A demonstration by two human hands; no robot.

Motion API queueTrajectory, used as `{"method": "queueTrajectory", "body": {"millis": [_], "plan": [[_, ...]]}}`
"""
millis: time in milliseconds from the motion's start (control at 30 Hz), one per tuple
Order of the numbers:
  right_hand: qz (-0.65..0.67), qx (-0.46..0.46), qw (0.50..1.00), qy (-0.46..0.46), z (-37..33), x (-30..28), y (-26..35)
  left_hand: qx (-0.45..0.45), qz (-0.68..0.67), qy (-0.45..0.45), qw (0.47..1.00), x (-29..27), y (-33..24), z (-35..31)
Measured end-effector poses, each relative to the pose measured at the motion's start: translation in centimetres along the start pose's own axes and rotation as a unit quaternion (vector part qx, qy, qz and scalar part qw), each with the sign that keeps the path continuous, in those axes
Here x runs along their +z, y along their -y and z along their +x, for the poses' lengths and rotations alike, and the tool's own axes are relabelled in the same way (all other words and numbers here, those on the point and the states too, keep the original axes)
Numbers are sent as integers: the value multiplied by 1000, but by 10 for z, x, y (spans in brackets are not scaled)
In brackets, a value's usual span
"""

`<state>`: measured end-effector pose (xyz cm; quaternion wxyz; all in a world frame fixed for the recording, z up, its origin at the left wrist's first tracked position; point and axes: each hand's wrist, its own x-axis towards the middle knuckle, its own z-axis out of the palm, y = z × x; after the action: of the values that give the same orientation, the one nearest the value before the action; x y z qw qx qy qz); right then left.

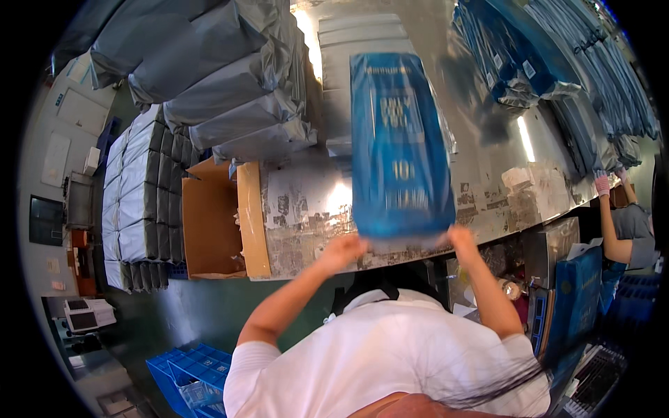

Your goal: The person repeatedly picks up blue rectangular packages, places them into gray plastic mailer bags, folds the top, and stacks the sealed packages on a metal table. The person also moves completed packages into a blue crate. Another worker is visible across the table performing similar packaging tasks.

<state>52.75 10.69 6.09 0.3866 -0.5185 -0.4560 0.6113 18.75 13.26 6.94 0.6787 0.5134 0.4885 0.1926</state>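
A long blue plastic package (398,150) with pale printing lies in front of me over the metal table, its near end close to the table's front edge. My left hand (343,252) is closed at its near left corner. At the near right corner my right hand (460,239) is closed too. Both hands are slightly blurred, and the fingertips are partly hidden at the plastic's edge. Beyond and partly beneath the blue package sits a stack of pale, flat packs (364,31).
Grey wrapped bundles (230,76) are piled at the left, above an open cardboard box (216,226). Blue packages (519,52) and grey bags (592,66) lie at the far right. A co-worker's gloved hand (602,182) is at the right table edge. Blue crates (191,376) stand on the floor.
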Motion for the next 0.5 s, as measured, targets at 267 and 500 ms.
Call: {"method": "queueTrajectory", "body": {"millis": [267, 500], "plan": [[-383, -115, 897, -186, 156, -69, 14, 199, 405, -263, 853, -114, -27, 113], [-153, -61, 985, 43, 294, -58, 49, 234, 629, -231, 705, -146, -47, 257]]}}
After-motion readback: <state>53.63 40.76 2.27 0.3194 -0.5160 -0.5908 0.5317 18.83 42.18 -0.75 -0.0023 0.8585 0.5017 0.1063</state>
